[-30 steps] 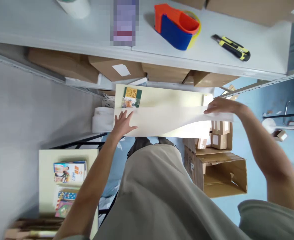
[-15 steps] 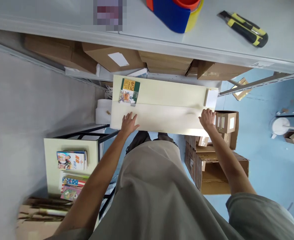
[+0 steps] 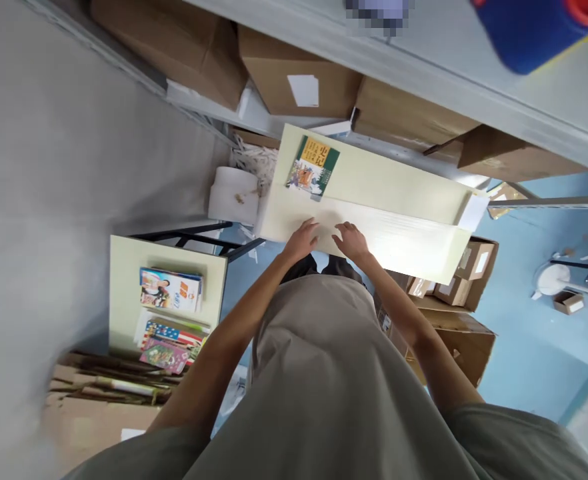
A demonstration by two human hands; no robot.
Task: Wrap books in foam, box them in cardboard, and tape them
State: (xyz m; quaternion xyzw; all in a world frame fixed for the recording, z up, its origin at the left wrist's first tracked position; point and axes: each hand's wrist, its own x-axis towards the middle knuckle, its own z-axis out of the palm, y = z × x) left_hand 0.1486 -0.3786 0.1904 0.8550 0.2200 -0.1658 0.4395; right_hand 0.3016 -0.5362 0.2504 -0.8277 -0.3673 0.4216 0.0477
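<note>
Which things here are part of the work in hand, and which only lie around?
In hand:
left hand and right hand, both flat on the white sheet
green book on the same table

Lying about:
cardboard boxes
colourful books
blue roll

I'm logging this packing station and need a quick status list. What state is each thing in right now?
Left hand: open, flat on the white sheet.
Right hand: open, flat on the sheet beside the left.
White sheet: spread flat along the table's near half.
Book: closed, cover up, at the sheet's far edge.
Foam roll: rolled up, left of the table.
Cardboard box: open, on the floor.
</note>
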